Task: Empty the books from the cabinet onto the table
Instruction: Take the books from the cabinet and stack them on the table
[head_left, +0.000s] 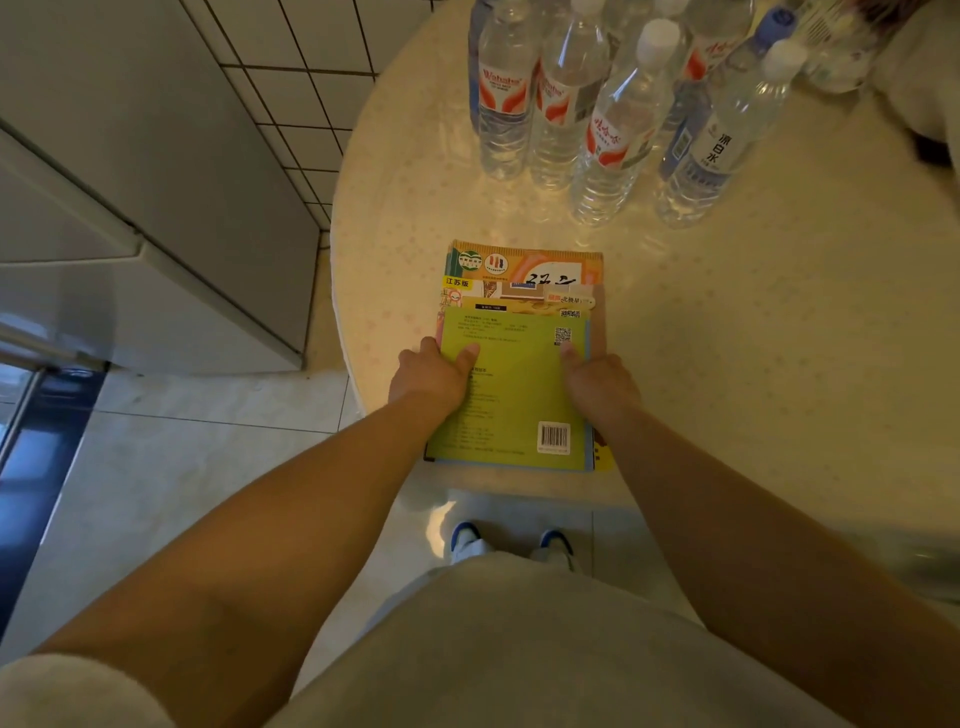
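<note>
A green-covered book (514, 395) lies back cover up on top of a larger orange book (524, 275), both near the front edge of the round cream table (779, 332). My left hand (431, 376) grips the green book's left edge, thumb on the cover. My right hand (597, 382) grips its right edge, thumb on top. A white cabinet (156, 249) stands at the left, beside the table.
Several clear plastic water bottles (608, 119) stand at the back of the table, behind the books. The table's right half is bare cloth. Tiled floor (208, 447) runs between cabinet and table; my shoes (470, 543) are just below the table's edge.
</note>
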